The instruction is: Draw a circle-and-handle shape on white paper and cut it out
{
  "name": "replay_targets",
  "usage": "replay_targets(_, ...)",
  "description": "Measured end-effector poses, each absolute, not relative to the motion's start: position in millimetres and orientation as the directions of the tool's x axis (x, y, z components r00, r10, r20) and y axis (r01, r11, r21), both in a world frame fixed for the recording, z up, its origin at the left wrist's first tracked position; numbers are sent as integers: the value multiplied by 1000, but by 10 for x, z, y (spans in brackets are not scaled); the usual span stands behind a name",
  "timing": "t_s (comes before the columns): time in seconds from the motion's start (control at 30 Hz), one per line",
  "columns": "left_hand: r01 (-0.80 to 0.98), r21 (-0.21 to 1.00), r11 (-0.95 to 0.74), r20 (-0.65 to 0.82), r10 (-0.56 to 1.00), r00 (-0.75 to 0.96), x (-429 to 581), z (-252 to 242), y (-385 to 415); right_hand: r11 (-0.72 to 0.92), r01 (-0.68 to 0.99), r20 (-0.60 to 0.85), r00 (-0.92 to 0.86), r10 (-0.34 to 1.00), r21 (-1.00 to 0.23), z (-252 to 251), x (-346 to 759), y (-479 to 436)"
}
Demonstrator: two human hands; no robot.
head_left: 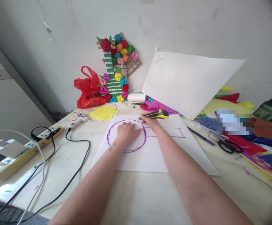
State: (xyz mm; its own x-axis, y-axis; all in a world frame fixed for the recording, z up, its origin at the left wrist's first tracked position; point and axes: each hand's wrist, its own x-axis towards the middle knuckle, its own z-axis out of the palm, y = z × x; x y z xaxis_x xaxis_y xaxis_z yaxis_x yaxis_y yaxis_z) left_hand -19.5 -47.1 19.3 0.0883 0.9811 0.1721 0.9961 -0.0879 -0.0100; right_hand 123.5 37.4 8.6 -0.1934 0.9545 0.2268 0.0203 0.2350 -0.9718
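A large white sheet (140,161) lies on the table with a purple circle (107,137) and a long purple rectangle (182,132) drawn on it. My left hand (126,132) rests flat inside the circle, fingers spread, pressing on the sheet. In my right hand (150,122) is a yellow and black utility knife (158,114), its front end pointing left near the circle's upper right edge. Whether the blade is out or touches the sheet, I cannot tell.
Left are a power strip (40,142), a glue gun (78,120) and trailing cords. At the back stand a red plastic bag (91,89), paper flowers (118,76) and a leaning white board (192,81). Yellow paper (103,112), a pen (201,136) and scissors (229,146) lie around the sheet.
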Motion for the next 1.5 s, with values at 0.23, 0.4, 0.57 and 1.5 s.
replay_targets(0.23, 988, -34, -148, 207, 967, 152, -178, 136, -422, 276, -29, 277, -188, 942, -961, 74, 1277, 435)
replay_targets(0.4, 987, -29, -159, 168, 972, 162, -187, 142, -383, 294, -92, 307, -195, 931, -951, 46, 1294, 496)
replay_targets(0.57, 989, -13, -148, 122, 981, 149, -177, 183, -387, 348, -116, 359, -98, 928, -930, 138, 1368, 491)
replay_targets(1.5, 982, -52, -182, 173, 967, 189, -157, 205, -400, 254, -19, 251, -252, 935, -967, 78, 1217, 373)
